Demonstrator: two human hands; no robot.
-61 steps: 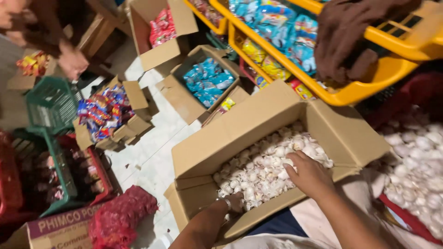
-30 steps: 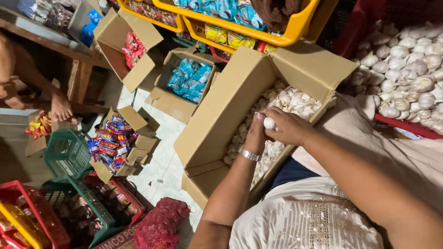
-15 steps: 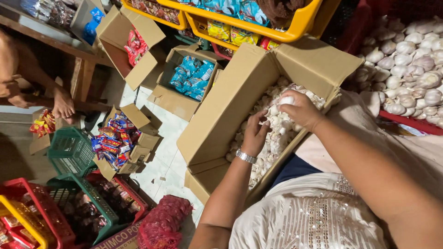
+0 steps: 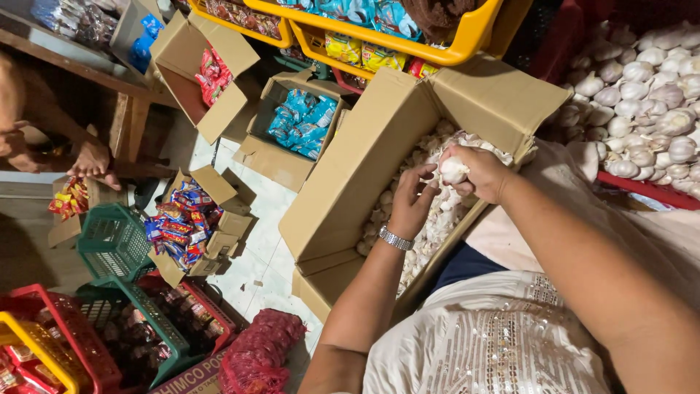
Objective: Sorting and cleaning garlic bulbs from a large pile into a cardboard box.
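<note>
Both hands meet over the open cardboard box (image 4: 343, 182) of garlic: the right hand (image 4: 481, 171) clasps a garlic bulb (image 4: 453, 171), the left hand (image 4: 412, 201) seemingly picks at it. Loose papery skin could let it slip back among the others.

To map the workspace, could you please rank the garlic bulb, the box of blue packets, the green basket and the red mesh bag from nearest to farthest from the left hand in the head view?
From the left hand:
1. Garlic bulb, touching, just right.
2. Box of blue packets, upper left.
3. Red mesh bag, lower left.
4. Green basket, far left.
</note>
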